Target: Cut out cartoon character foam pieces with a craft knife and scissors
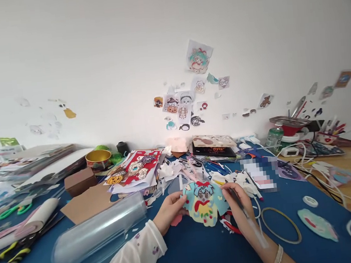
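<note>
Cutout: turquoise-haired chibi cutout (205,211), between my two hands, over the near middle of the blue tabletop (203,257)
Pointing: red bow and head toward the white wall (92,40), yellow body and lower edge toward me, drawn side facing me, figure upright
Long axis: head-to-foot line runs away from me, hair spreads left to right; spans look close, cannot call one longer
Left grip: my left hand (168,210) clamped on the left hair edge, thumb in front, other fingers mostly hidden behind
Right grip: my right hand (247,203) clamped on the right hair edge, high up, by the fingertips
Slim tool: dark slim tool (238,203) with a pale lower end lies along my right hand toward the wrist; pen or knife, cannot tell
Arms: white floral sleeve (140,254) on my left, pale bracelet (277,258) on my right wrist
Close by: pink piece (176,220) just below my left fingers; red-handled tool (231,225) beside my right hand, partly hidden
Right side: thin yellowish hoop (297,229), white disc (310,201), second turquoise cutout (317,224) lying slantwise
Left side: clear film roll (102,229) near my sleeve, kraft sheet (87,204) and brown box (80,182) beyond it
Behind: red cartoon sheet (149,161) on a paper pile, white paper scraps (168,169) beside it
</note>
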Demonstrator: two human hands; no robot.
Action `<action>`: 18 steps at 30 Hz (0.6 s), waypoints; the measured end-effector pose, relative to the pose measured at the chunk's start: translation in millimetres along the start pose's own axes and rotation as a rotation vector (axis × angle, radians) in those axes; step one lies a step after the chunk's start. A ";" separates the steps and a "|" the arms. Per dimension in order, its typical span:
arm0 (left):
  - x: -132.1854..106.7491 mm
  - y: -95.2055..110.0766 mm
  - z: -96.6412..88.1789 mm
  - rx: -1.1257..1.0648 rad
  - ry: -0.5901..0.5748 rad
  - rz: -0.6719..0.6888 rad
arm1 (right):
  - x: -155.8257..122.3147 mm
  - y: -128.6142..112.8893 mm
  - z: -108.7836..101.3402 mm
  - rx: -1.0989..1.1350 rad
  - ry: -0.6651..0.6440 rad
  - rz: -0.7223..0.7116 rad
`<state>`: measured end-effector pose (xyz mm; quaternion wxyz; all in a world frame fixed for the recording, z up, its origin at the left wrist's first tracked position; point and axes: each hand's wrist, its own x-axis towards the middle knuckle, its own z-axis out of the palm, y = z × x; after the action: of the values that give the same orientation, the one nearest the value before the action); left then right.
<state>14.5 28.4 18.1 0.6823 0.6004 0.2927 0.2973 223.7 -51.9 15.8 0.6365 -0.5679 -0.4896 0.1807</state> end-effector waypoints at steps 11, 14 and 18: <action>1.0 -7.7 1.0 0.063 -0.013 0.044 | 1.4 6.5 0.7 0.021 -0.061 0.004; 1.3 -9.8 -0.1 0.061 -0.001 0.037 | 0.8 7.5 0.4 0.013 -0.096 -0.010; 1.5 -10.4 -1.9 0.062 0.027 0.014 | 1.4 10.4 0.0 0.004 -0.107 -0.031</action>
<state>14.6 29.7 7.5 0.6575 0.6191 0.3066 0.3008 227.8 -47.8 7.0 0.6135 -0.5484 -0.5312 0.2018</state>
